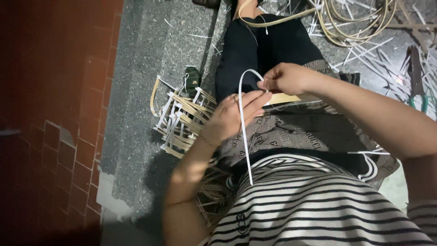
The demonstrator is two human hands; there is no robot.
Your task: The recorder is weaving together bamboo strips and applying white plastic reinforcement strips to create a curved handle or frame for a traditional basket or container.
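Head view: speckled grey stone floor [150,68], red-tiled wall [50,114].

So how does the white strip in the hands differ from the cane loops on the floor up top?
The white strip is white, flat, a single piece held in a narrow arch. The cane loops are tan, several, lying in wide coils on the floor. Both are long and bendy.

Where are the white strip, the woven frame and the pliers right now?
white strip [243,132], head view, on its straight middle run below the hands.
woven frame [182,119], head view, on its crossed slats.
pliers [416,77], head view, on the dark jaws above the green handles.
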